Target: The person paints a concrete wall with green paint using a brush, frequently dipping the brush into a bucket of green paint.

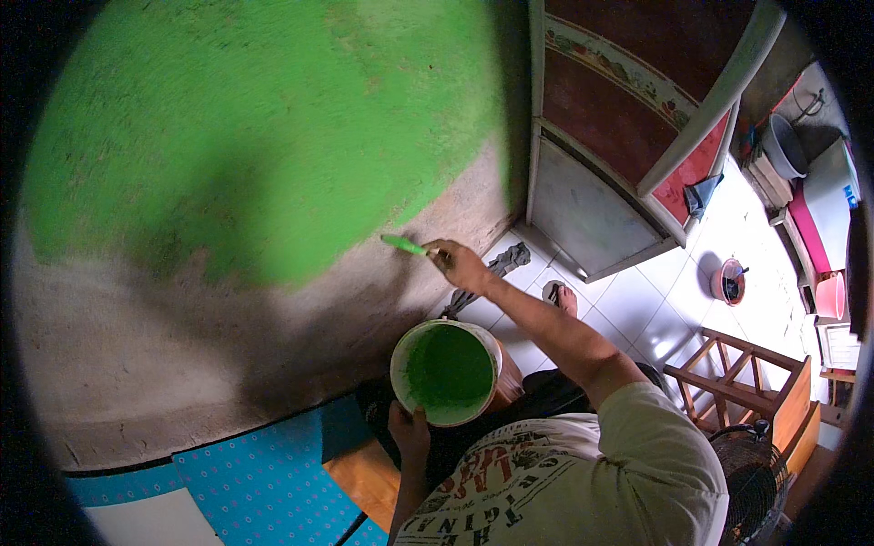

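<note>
My right hand is closed around the handle of a green-coated paintbrush, whose bristle end is at the lower edge of the green paint on the wall. Below that edge the wall is bare, rough grey-brown plaster. My left hand grips the near rim of a white bucket with green paint inside, its thumb over the rim. The bucket is held in front of my body, close to the wall. Whether the brush touches the wall is hard to tell.
A cabinet with red panels stands at the wall's right end. Grey cloth lies on the tiled floor near my bare foot. Farther right are a small tub, wooden furniture and a fan. Blue patterned material lies lower left.
</note>
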Action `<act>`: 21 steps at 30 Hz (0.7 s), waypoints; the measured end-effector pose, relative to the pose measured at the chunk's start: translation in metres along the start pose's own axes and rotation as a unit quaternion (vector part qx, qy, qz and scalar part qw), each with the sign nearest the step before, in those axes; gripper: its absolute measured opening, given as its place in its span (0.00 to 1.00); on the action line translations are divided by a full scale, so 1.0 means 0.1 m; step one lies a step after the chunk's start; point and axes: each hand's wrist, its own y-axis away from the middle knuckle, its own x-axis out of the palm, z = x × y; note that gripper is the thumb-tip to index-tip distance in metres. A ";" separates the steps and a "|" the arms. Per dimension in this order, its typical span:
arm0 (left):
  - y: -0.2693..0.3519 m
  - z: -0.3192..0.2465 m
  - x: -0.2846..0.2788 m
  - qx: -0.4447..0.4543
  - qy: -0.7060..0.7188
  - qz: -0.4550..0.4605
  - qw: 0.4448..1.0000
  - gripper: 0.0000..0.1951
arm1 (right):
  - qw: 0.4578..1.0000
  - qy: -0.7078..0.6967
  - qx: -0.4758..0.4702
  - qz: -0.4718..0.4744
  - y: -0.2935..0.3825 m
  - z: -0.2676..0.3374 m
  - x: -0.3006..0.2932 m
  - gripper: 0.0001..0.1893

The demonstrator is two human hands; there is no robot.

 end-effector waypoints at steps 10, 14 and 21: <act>0.02 0.06 0.04 -0.007 0.042 0.003 0.999 0.06 | 0.950 0.038 0.094 -0.295 -0.71 -0.62 -1.21 0.12; -0.04 0.01 0.06 0.010 -0.005 0.007 1.000 0.05 | 0.940 0.055 0.042 -0.333 -0.76 -0.65 -0.90 0.10; 0.01 -0.18 0.04 -0.013 -0.036 -0.011 0.999 0.05 | 0.998 -0.062 -0.026 -0.006 -0.06 0.33 0.21 0.13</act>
